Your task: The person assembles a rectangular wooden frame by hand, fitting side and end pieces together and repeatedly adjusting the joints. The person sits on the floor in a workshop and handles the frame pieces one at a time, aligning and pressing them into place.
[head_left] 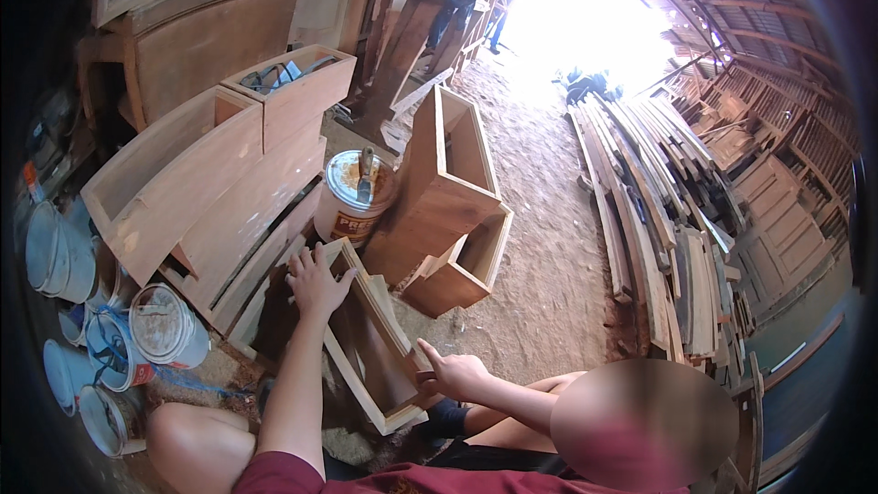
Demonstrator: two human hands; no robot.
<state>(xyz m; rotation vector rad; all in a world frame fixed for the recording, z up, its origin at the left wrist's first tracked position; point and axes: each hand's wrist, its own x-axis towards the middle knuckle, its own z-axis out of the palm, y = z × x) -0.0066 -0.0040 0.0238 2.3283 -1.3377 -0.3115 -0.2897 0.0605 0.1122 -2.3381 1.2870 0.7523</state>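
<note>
A bare wooden drawer (401,348) stands tilted between my legs, its inside facing up. My left hand (315,282) lies with spread fingers against the drawer's far left corner. On the drawer's right side wall rests my right hand (455,375), its index finger stretched along the rim and the other fingers bent around the edge. Just beyond my left hand is a white bucket (337,218) with a stained lid. A scraper (365,178) lies on that lid.
Two more wooden drawers, one tall (430,210) and one short (448,285), stand ahead. Larger drawers (174,183) are stacked at the left, above several paint buckets (169,329). Long planks (631,210) lie along the right side of the sandy floor (540,247).
</note>
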